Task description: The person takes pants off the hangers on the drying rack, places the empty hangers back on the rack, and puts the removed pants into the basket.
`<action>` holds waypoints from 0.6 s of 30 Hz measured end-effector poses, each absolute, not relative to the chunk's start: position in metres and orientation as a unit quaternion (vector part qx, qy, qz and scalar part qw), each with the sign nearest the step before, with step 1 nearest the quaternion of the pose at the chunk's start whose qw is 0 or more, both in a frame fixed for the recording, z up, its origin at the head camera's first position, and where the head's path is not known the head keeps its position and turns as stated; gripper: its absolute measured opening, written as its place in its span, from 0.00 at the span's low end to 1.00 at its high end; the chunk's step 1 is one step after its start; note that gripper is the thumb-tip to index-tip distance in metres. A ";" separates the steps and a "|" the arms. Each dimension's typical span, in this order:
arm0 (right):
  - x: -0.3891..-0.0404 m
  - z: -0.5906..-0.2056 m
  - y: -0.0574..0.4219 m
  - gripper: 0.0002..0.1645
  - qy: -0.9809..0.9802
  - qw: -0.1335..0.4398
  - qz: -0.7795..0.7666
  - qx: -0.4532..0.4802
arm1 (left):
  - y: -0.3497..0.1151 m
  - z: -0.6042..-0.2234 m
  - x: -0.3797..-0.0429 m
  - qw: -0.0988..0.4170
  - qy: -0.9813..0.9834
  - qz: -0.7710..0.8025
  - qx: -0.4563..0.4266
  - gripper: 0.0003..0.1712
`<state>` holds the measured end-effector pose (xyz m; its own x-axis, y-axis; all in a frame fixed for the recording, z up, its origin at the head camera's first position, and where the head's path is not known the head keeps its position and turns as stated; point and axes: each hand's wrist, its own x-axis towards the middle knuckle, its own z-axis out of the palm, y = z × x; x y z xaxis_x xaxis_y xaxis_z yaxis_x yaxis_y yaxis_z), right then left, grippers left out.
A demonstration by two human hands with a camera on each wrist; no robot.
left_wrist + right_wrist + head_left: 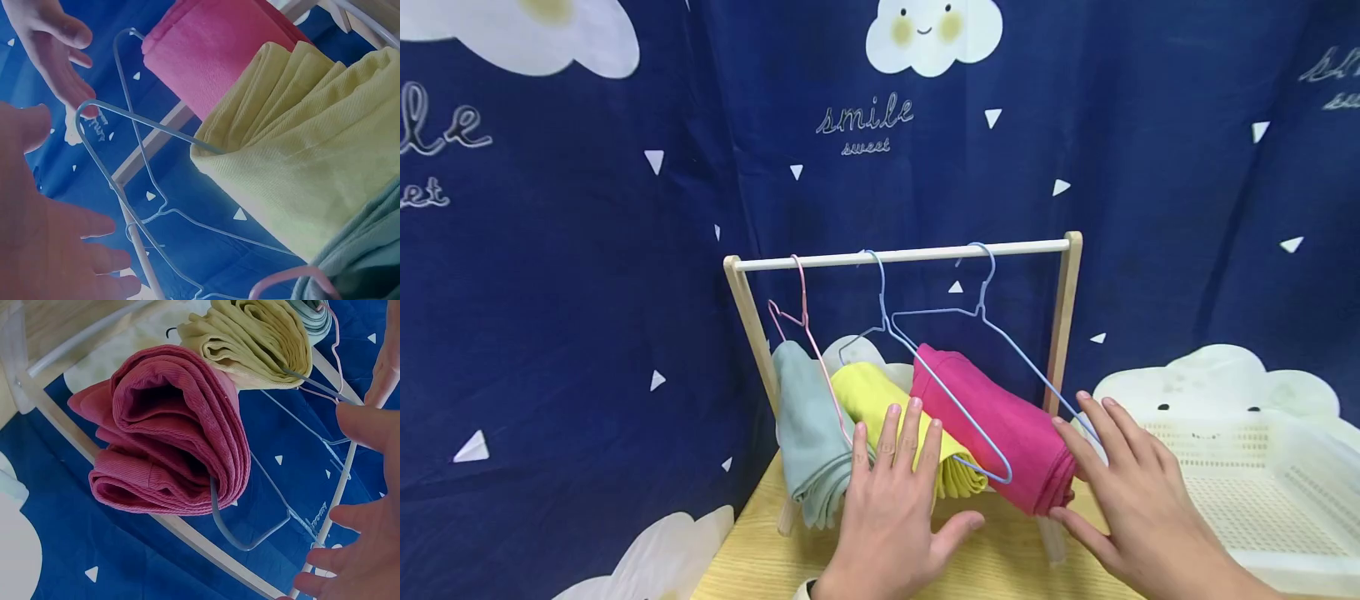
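Three folded cloths hang over wire hangers on a small rack: a grey-green cloth on a pink hanger, a yellow cloth on a blue hanger, and a pink-red cloth on another blue hanger. With fingers spread, my left hand is in front of the yellow cloth; the left wrist view shows it apart from the cloth. My right hand is stretched out beside the pink-red cloth's right end. In the right wrist view that hand holds nothing.
The rack has a white rail and wooden legs, standing on a wood-grain table. A white perforated basket is at the right. Behind hangs a dark blue curtain printed with clouds and triangles.
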<state>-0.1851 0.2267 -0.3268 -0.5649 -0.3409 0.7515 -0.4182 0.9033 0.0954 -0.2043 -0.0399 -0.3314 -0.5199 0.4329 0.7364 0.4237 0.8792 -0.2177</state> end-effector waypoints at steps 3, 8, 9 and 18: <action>-0.185 -0.325 0.226 0.53 -0.884 0.410 0.051 0.216 | -0.042 -0.331 -0.203 0.420 -0.874 0.007 -0.245 0.50; -0.184 -0.324 0.227 0.51 -0.883 0.410 0.058 0.220 | -0.045 -0.330 -0.201 0.440 -0.859 -0.016 -0.260 0.43; -0.184 -0.324 0.227 0.50 -0.882 0.411 0.059 0.221 | -0.046 -0.330 -0.201 0.446 -0.855 -0.022 -0.265 0.41; -0.184 -0.325 0.229 0.51 -0.879 0.417 0.060 0.223 | -0.051 -0.330 -0.198 0.476 -0.826 -0.066 -0.295 0.28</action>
<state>-0.1839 0.2291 -0.3251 -0.5518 -0.3419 0.7607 -0.4429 0.8930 0.0801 -0.1977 -0.0514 -0.3295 -0.3732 0.4240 0.8252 0.5495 0.8177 -0.1717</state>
